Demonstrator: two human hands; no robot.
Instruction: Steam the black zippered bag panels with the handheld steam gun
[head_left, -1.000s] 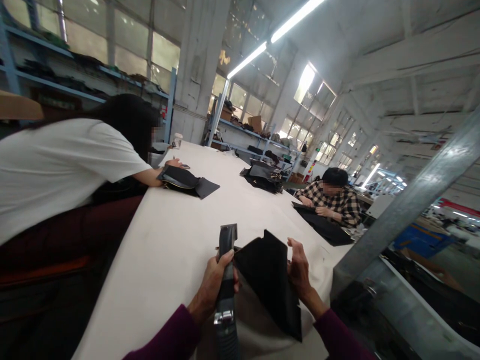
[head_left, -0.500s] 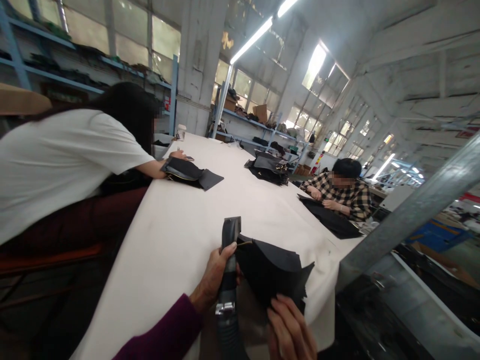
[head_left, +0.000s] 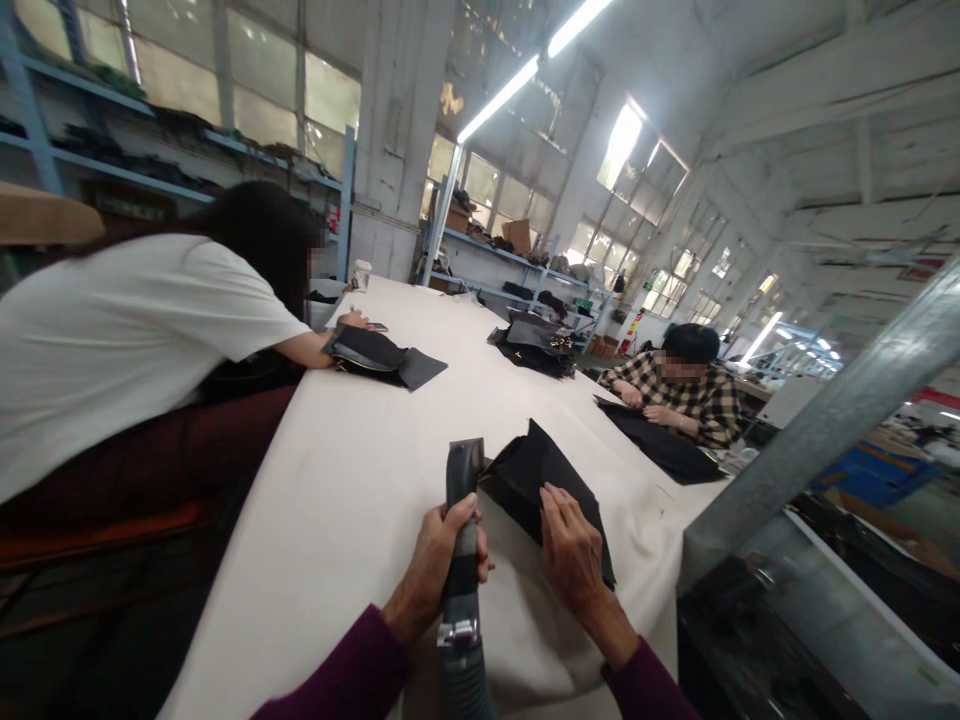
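My left hand (head_left: pixel 442 565) is wrapped around the dark nozzle of a ribbed hose (head_left: pixel 463 570), which has a metal clamp below the grip. The nozzle points away from me over the white-covered table. Just right of it is a black bag piece (head_left: pixel 529 470), its far corner tilted up and its left end close to the nozzle tip. My right hand (head_left: pixel 574 550) grips the piece at its near edge, fingers lying together on the black surface. The thumb is hidden.
A person in a white shirt (head_left: pixel 142 340) leans over a black piece (head_left: pixel 386 358) at left. Another in a checked shirt (head_left: pixel 705 405) handles black material (head_left: pixel 660 440) at right. A black stack (head_left: pixel 534 342) lies farther back. A metal post (head_left: pixel 817 430) slants up at right.
My right hand has moved forward and up onto the black bag piece. The piece has turned, its far corner now standing higher. My left hand keeps the hose nozzle almost in place.
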